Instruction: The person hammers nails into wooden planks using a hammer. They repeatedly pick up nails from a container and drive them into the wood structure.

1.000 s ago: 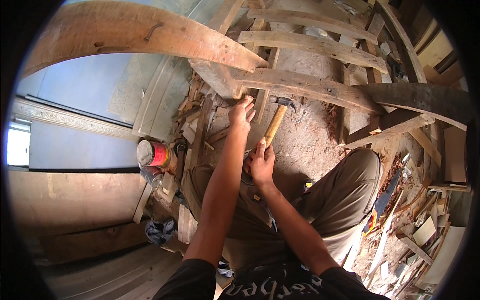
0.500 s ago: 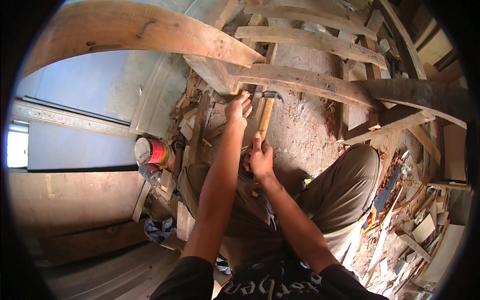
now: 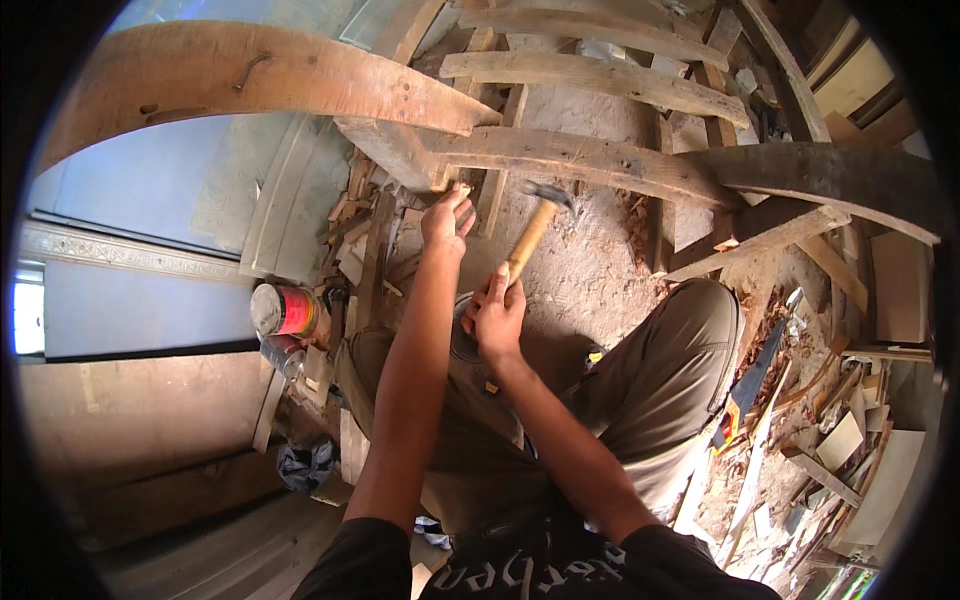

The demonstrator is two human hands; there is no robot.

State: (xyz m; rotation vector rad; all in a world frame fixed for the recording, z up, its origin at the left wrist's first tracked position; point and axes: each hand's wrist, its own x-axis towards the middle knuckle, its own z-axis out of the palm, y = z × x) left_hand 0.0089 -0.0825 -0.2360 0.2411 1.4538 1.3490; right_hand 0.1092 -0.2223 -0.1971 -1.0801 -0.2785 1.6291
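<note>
My right hand [image 3: 496,315] is wrapped around the wooden handle of a claw hammer [image 3: 532,238]. The handle tilts up to the right, and the dark head hangs in the air, apart from the wood and from my other hand. Thumb and fingertips of my left hand [image 3: 446,220] are pinched together against the lower end of a short wooden post [image 3: 395,152]; what they hold is too small to make out. That post meets a curved crosspiece [image 3: 590,158] of a wooden frame.
A thick curved beam [image 3: 270,65] with a bent nail crosses the upper left. Slats [image 3: 590,75] of the frame lie ahead. Beside my left knee stands a can [image 3: 285,310] with a red label. A handsaw [image 3: 752,380] and wood scraps [image 3: 840,440] are at the right.
The hammer head has swung to the right, away from my left hand, and its handle leans more. My left hand stays at the post. The whole view has shifted slightly.
</note>
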